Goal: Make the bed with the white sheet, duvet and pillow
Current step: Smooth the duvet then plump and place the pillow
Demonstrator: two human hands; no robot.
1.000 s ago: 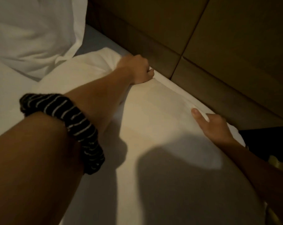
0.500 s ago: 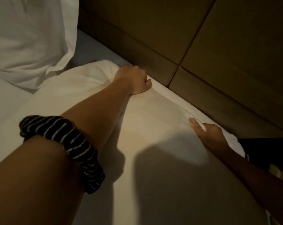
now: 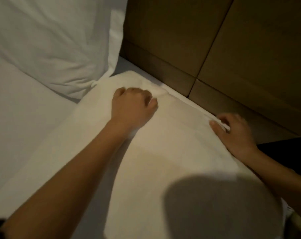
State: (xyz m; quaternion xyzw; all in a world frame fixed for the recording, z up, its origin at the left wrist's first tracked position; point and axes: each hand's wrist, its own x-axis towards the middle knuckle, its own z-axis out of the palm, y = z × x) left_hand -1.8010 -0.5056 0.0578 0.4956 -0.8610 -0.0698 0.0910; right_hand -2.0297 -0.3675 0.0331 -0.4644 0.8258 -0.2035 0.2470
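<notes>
A white pillow [image 3: 172,152] lies flat on the bed, its long edge close to the brown padded headboard [image 3: 241,57]. My left hand [image 3: 134,107] is a closed fist on the pillow near its far corner, seeming to bunch the cloth. My right hand [image 3: 232,133] grips the pillow's headboard-side edge, thumb on top and fingers curled over the hem. A second white pillow [image 3: 56,42] stands propped at the upper left. The white sheet [image 3: 17,118] covers the mattress at the left.
The headboard runs diagonally from top centre to the right, with a vertical seam. A narrow strip of sheet [image 3: 127,65] shows between the pillows and the headboard. A dark gap [image 3: 287,150] lies beyond the bed's right edge.
The view has swung toward the headboard, so the upright pillow fills more of the upper left. My left hand has slid back from the pillow's edge onto its top. My right hand keeps its grip.
</notes>
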